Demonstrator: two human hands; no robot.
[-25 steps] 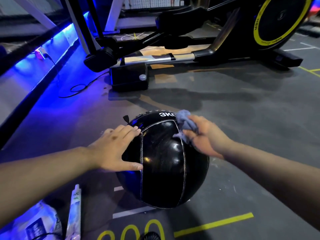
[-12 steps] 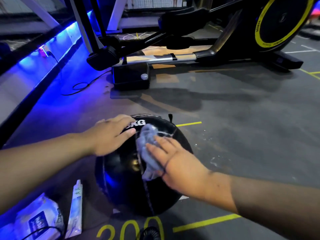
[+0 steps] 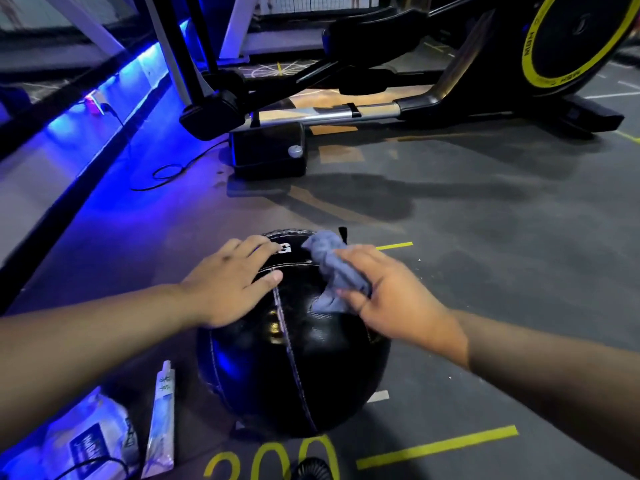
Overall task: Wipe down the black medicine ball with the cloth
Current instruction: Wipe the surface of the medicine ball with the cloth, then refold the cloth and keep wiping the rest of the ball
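Note:
The black medicine ball (image 3: 294, 362) sits on the grey gym floor in the lower middle of the head view, white stitched seams running down it. My left hand (image 3: 232, 282) lies flat on its upper left side, fingers spread over the white weight lettering. My right hand (image 3: 391, 299) presses a crumpled grey-blue cloth (image 3: 332, 268) against the ball's upper right, near the top. A small black loop (image 3: 343, 233) sticks up behind the cloth.
A black elliptical machine (image 3: 346, 109) with a yellow-ringed flywheel (image 3: 575, 39) stands behind the ball. A cable (image 3: 166, 171) loops on the floor at left by a blue-lit ledge. A wipes packet (image 3: 93, 441) and a white sachet (image 3: 161, 420) lie at lower left. Yellow floor markings (image 3: 436, 445) run in front.
My right hand has slid the cloth from the ball's front face up and to the right, near the top. My left hand has kept holding the upper left side.

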